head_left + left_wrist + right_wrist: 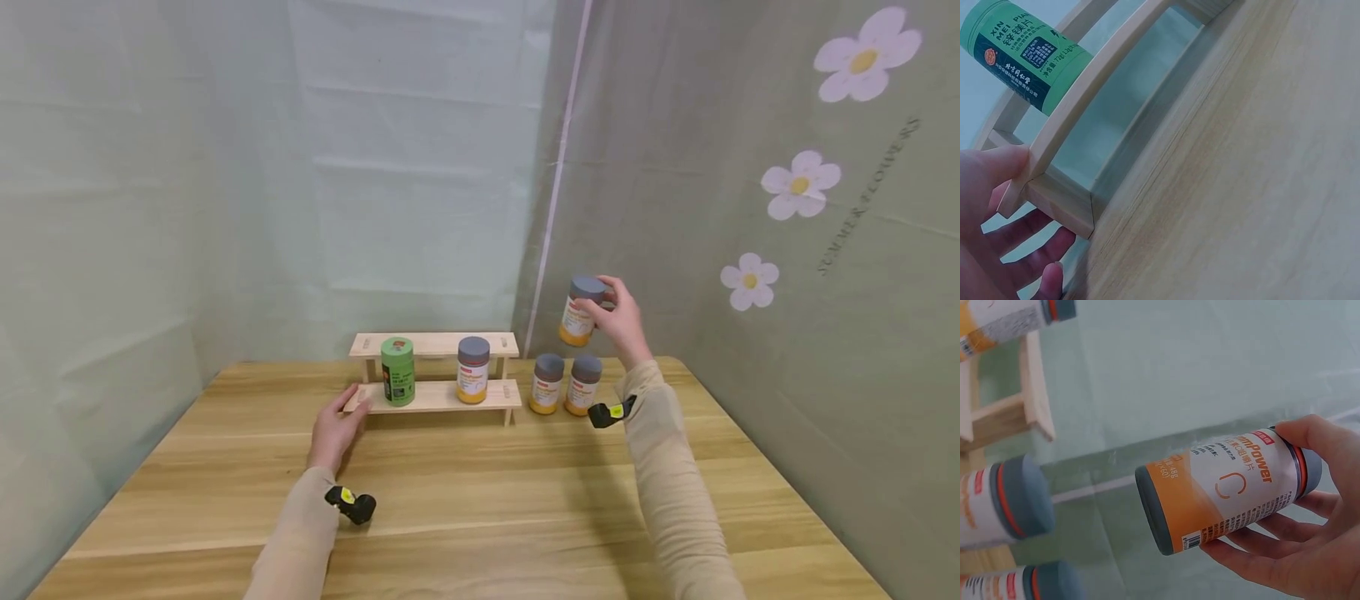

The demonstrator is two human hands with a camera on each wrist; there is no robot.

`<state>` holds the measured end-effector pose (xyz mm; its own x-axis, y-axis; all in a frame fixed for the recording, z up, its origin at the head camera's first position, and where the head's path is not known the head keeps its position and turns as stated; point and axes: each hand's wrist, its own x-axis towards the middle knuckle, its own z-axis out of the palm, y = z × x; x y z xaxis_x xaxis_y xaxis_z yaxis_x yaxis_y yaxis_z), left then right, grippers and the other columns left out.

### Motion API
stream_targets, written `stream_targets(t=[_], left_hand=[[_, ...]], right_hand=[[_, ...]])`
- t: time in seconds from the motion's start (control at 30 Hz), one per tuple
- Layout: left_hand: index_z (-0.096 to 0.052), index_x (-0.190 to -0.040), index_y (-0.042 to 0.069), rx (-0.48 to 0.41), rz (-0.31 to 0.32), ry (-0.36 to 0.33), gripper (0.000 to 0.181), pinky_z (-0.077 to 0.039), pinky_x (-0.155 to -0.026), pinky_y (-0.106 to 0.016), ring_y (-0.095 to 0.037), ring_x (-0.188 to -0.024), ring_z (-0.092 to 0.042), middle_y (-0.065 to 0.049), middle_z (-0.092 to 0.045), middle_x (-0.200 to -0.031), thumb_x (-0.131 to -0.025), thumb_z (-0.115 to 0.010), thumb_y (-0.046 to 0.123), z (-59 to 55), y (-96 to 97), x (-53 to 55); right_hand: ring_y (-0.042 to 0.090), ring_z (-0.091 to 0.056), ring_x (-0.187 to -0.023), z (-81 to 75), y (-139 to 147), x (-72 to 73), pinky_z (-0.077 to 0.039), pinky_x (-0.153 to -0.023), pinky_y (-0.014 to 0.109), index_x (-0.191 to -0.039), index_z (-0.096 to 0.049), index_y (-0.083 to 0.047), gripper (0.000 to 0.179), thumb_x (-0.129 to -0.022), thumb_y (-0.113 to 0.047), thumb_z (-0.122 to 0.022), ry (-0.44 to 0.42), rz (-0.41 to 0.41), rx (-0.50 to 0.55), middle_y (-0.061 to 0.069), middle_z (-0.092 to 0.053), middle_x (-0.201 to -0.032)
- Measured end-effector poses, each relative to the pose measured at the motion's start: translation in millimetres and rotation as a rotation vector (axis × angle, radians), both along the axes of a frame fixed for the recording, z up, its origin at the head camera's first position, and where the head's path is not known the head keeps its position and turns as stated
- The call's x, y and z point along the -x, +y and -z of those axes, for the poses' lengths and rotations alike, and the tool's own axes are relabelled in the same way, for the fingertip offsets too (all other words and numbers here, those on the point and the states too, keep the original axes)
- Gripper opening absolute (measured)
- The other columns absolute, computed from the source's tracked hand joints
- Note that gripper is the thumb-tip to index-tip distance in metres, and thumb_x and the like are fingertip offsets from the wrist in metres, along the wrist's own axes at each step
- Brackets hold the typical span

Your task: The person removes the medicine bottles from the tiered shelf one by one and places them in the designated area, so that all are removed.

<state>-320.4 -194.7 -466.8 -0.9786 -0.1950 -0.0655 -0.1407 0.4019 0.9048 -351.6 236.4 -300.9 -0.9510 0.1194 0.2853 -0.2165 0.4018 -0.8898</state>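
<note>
Three white flowers [801, 185] with yellow centres show on the right-hand stretch of the pale, creased, grey-green sheeting [420, 167] around our wood-grained table [450, 508]; beside them we read the slanting lettering [868, 198] "SUMMER FLOWERS". Our right hand [621, 321] grasps a grey-lidded bottle [577, 322] between thumb and fingers, raised clear of the table above two of its kind, the left twin [547, 384] and the right twin [582, 386]. Those stand just right of a two-step wooden rack [435, 398]. Our left hand [336, 427] grips the left end of the rack's lower step, thumb and fingers about it. On that step stand a green bottle [398, 373], to the left, and another grey-lidded one [473, 372], to the right. From the right wrist we make out "mmPower", its opening letters out of sight, a large "C", "48g" and a barcode on the raised bottle. From the left wrist we read "XIN MEI", 锌镁片, 北京同仁堂 and "72g" on the green one; smaller print defeats us.
</note>
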Motion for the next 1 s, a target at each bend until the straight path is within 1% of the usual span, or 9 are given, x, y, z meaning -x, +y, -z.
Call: stream_targets(t=[0.17, 0.27, 0.4, 0.53, 0.63, 0.7, 0.87, 0.93, 1.0], left_hand=[[-0.032, -0.152, 0.017, 0.005, 0.007, 0.003, 0.061, -0.019, -0.122, -0.053, -0.041, -0.148, -0.018, -0.018, -0.022, -0.16, -0.098, -0.053, 0.038, -1.7, -1.3, -1.1], [-0.033, -0.152, 0.017, 0.009, 0.004, 0.0, 0.061, -0.019, -0.122, -0.053, -0.041, -0.148, -0.018, -0.018, -0.022, -0.16, -0.098, -0.053, 0.038, -1.9, -2.3, -1.6], [-0.032, -0.152, 0.017, 0.011, 0.004, -0.004, 0.06, -0.019, -0.122, -0.053, -0.041, -0.148, -0.018, -0.019, -0.021, -0.16, -0.098, -0.052, 0.037, -1.1, -3.3, -2.3], [-0.032, -0.152, 0.017, 0.004, 0.006, -0.007, 0.06, -0.018, -0.122, -0.053, -0.041, -0.149, -0.017, -0.019, -0.021, -0.16, -0.098, -0.052, 0.036, -0.7, -2.8, -2.3], [-0.032, -0.152, 0.017, 0.004, 0.002, -0.008, 0.06, -0.018, -0.122, -0.054, -0.041, -0.149, -0.017, -0.019, -0.021, -0.16, -0.098, -0.052, 0.036, -0.8, -2.2, -1.7], [-0.031, -0.152, 0.017, 0.006, 0.003, -0.012, 0.061, -0.018, -0.122, -0.054, -0.041, -0.149, -0.017, -0.018, -0.02, -0.16, -0.099, -0.052, 0.037, -1.0, -2.0, -1.1], [-0.03, -0.153, 0.018, 0.007, 0.009, -0.028, 0.061, -0.017, -0.122, -0.055, -0.042, -0.149, -0.015, -0.018, -0.019, -0.161, -0.099, -0.052, 0.038, -1.5, -1.4, 0.0], [-0.03, -0.153, 0.018, 0.009, 0.011, -0.03, 0.061, -0.017, -0.122, -0.056, -0.042, -0.149, -0.015, -0.018, -0.018, -0.161, -0.099, -0.051, 0.038, -1.4, -1.2, 0.3], [-0.03, -0.153, 0.018, 0.012, 0.013, -0.031, 0.061, -0.016, -0.122, -0.056, -0.042, -0.149, -0.015, -0.018, -0.018, -0.161, -0.099, -0.051, 0.038, -1.3, -0.9, 0.2]], right_hand=[[0.035, -0.054, -0.118, 9.7, 7, -0.2, -0.052, -0.087, 0.042, -0.144, -0.038, -0.015, 0.062, -0.091, -0.03, -0.065, -0.015, 0.023, 0.014, 0.019, -0.05, -0.139], [0.035, -0.053, -0.117, 15.8, 13, -0.3, -0.051, -0.088, 0.045, -0.145, -0.038, -0.015, 0.063, -0.091, -0.031, -0.065, -0.019, 0.043, 0.02, 0.02, -0.049, -0.139], [0.033, -0.054, -0.114, 24.1, 23, -1.2, -0.051, -0.087, 0.044, -0.144, -0.038, -0.015, 0.062, -0.091, -0.032, -0.065, -0.021, 0.072, 0.018, 0.019, -0.05, -0.137], [0.033, -0.055, -0.115, 31.5, 35, -2.5, -0.052, -0.083, 0.036, -0.144, -0.038, -0.016, 0.063, -0.091, -0.034, -0.065, -0.031, 0.109, 0.003, 0.019, -0.05, -0.137], [0.032, -0.054, -0.117, 36.5, 43, -4.0, -0.053, -0.08, 0.033, -0.145, -0.036, -0.016, 0.065, -0.091, -0.035, -0.064, -0.046, 0.126, 0.0, 0.019, -0.049, -0.138], [0.031, -0.053, -0.117, 39.6, 48, -5.1, -0.053, -0.081, 0.034, -0.146, -0.035, -0.016, 0.065, -0.091, -0.034, -0.065, -0.057, 0.132, 0.009, 0.019, -0.049, -0.139], [0.031, -0.052, -0.116, 46.4, 58, -6.7, -0.052, -0.089, 0.04, -0.146, -0.035, -0.014, 0.065, -0.091, -0.032, -0.064, -0.066, 0.153, 0.027, 0.02, -0.048, -0.139], [0.033, -0.051, -0.117, 48.4, 62, -7.6, -0.051, -0.09, 0.041, -0.147, -0.035, -0.014, 0.065, -0.091, -0.031, -0.064, -0.065, 0.163, 0.024, 0.022, -0.047, -0.14], [0.034, -0.051, -0.118, 50.7, 66, -8.5, -0.051, -0.089, 0.039, -0.147, -0.034, -0.013, 0.065, -0.092, -0.03, -0.063, -0.069, 0.175, 0.017, 0.022, -0.046, -0.141]])
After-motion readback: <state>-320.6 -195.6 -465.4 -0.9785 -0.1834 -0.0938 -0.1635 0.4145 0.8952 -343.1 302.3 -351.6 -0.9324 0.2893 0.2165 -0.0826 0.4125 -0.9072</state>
